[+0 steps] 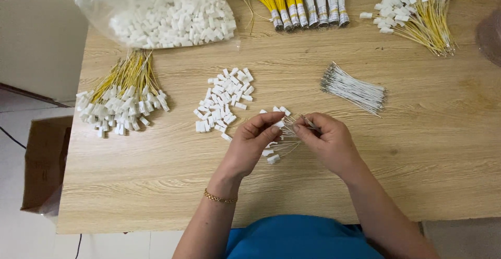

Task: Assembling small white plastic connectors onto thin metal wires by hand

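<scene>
My left hand (254, 143) pinches a small white plastic connector (278, 124) between thumb and fingers above the wooden table (417, 154). My right hand (329, 140) grips a thin white wire (308, 122), its tip meeting the connector. Under both hands lies a small bunch of white wires with connectors fitted (274, 152). A loose pile of white connectors (223, 101) sits just left of my left hand. A bundle of bare white wires (354, 89) lies beyond my right hand.
A clear bag of white connectors (167, 13) rests at the back left. Yellow wires with connectors lie at the left (122, 99) and back right (417, 11). Banded yellow and white wire bundles (305, 0) sit at the back. A cardboard box (44, 162) stands on the floor.
</scene>
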